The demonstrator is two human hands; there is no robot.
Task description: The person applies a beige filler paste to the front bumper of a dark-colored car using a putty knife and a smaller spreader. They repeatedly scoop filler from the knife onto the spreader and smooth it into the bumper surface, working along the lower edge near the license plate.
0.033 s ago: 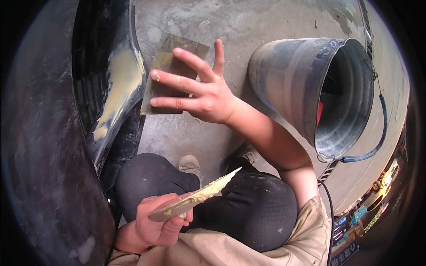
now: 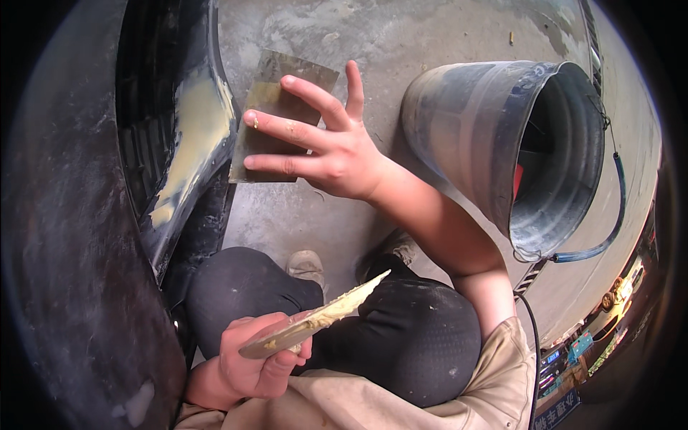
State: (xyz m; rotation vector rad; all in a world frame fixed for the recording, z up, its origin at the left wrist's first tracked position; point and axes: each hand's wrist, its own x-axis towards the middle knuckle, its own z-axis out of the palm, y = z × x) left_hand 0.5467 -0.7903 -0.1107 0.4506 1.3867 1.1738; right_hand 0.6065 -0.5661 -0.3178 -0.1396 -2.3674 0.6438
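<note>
My right hand (image 2: 333,154) holds a thin, flat rectangular putty spreader (image 2: 269,100), its fingers spread over the upper face. The thumb is hidden beneath. A yellowish smear shows on that plate, and a small dab of putty sticks to one finger. Close to the plate's left edge, pale yellow putty (image 2: 201,122) coats part of a dark vehicle body panel (image 2: 161,240). Low in front of me, my left hand (image 2: 251,358) grips a flat putty board (image 2: 283,335), tilted up to the right, with lumpy yellow putty (image 2: 344,304) along it.
To the right, a metal bucket (image 2: 466,136) lies on its side, mouth facing right, a red thing inside. Its wire handle has a blue sleeve (image 2: 584,256). A large dark panel (image 2: 64,215) rises at left. My bent knees (image 2: 423,337) are below, above the concrete floor (image 2: 387,36).
The spreader in my right hand has shifted very slightly upward and to the right, along with the fingers. My left hand and its putty board stay where they were.
</note>
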